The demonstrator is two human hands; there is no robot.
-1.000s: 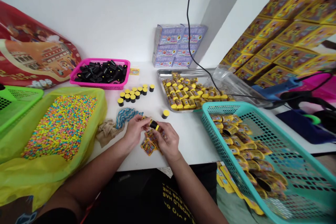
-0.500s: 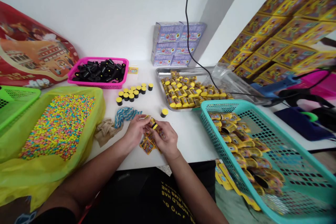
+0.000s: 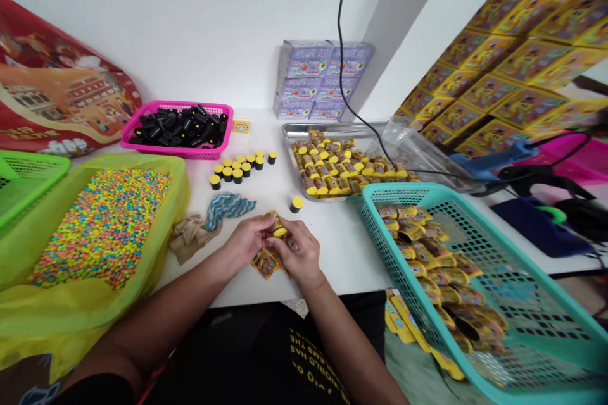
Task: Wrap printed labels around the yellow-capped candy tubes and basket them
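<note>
Your hands have drawn closer together than in the earlier frame, and the tabletop items sit slightly further left in view. Your left hand (image 3: pixel 246 241) and right hand (image 3: pixel 299 253) meet above the white table (image 3: pixel 351 253), with the fingers curled and partly closed. Between them, you hold a black tube with a yellow cap (image 3: pixel 278 228), tilted, with your fingertips on both sides of it; the exact grip of each finger cannot be confirmed from this view. Printed yellow wrappers (image 3: pixel 264 263) lie directly beneath your hands. A single capped tube (image 3: pixel 297 204) stands just beyond your right hand, and a group of capped tubes (image 3: pixel 237 168) stands further back. Beyond them is a pink basket (image 3: pixel 177 104) of uncapped black tubes (image 3: pixel 175 126). To your left, a blue-and-white twisted cord (image 3: pixel 228 207) and a beige cloth (image 3: pixel 190 239) lie beside a yellow-green plastic bag (image 3: pixel 95 323) holding multicoloured candy beads (image 3: pixel 104 228). To your right, a teal mesh basket (image 3: pixel 403 188) holds wrapped tubes (image 3: pixel 427 266), and a steel tray (image 3: pixel 327 128) holds more yellow-capped wrapped tubes (image 3: pixel 346 168).
</note>
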